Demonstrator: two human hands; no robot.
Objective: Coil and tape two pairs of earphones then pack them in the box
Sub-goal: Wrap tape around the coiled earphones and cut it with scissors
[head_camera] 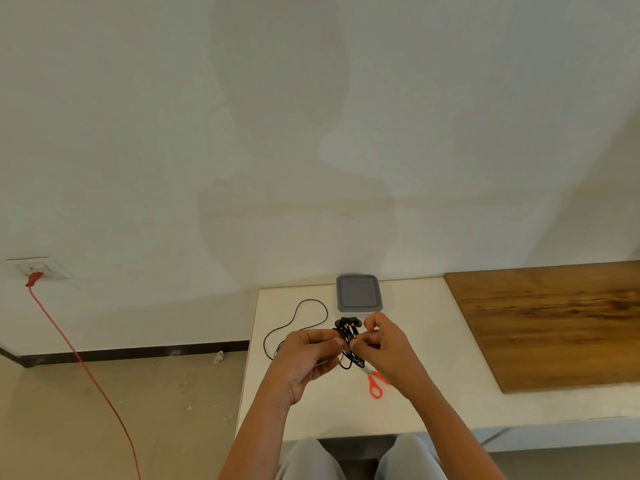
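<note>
Over the white table (433,358), both my hands hold a bundle of black earphones (348,329) with small gold-coloured parts. My left hand (308,355) grips the cord from the left with curled fingers. My right hand (379,341) pinches the bundle from the right. A loose black cable loop (294,323) trails from the bundle across the table to the left. The grey box (359,293) lies flat just beyond the hands. I cannot tell the two pairs apart in the bundle.
Orange-handled scissors (375,384) lie on the table under my right wrist. A brown wooden board (554,323) covers the table's right part. A red cord (86,368) runs from a wall socket (41,270) down over the floor at left. My knees show below the table edge.
</note>
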